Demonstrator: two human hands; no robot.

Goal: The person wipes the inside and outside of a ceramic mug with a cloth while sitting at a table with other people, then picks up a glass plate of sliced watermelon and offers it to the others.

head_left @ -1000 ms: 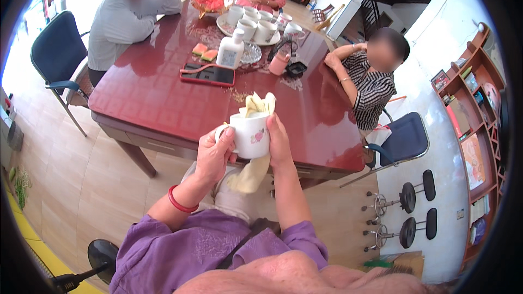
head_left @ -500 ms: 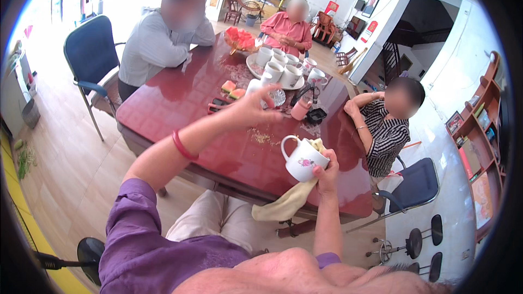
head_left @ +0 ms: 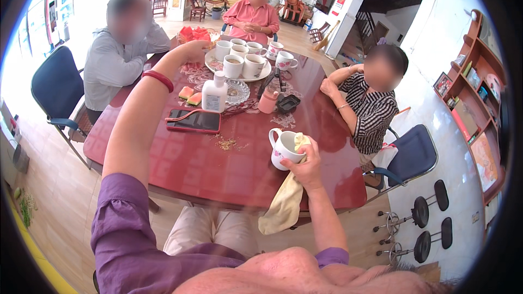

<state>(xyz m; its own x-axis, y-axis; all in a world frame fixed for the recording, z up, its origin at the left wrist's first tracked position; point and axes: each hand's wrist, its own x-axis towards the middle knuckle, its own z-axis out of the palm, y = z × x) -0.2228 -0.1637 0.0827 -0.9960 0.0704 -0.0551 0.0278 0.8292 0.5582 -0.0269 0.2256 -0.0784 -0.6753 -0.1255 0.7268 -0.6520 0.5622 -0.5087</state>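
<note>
In my right hand (head_left: 305, 167) is a white mug (head_left: 281, 155) with a pink flower print, tilted a little above the near table edge. Part of a pale yellow cloth (head_left: 283, 204) is stuffed into its mouth, and the rest hangs below my hand. My left arm, with a red bangle (head_left: 158, 80), stretches across the table. The left hand (head_left: 193, 53) is at the left rim of a round white tray (head_left: 213, 67); its fingers are partly hidden, so I cannot make out a grip. Several white mugs (head_left: 233, 66) stand on that tray.
On the dark red table (head_left: 185, 177) are a red-cased phone (head_left: 193, 121), a white bottle (head_left: 214, 93), a glass dish (head_left: 237, 92), melon pieces (head_left: 190, 96), a pink bottle (head_left: 267, 101) and crumbs (head_left: 226, 144). Two more mugs (head_left: 285, 61) stand right of the tray. Three people sit around the table.
My left hand has gone from above the middle of the table out to the tray's left rim. The right hand still holds the mug and cloth. My view has shifted, uncovering the phone.
</note>
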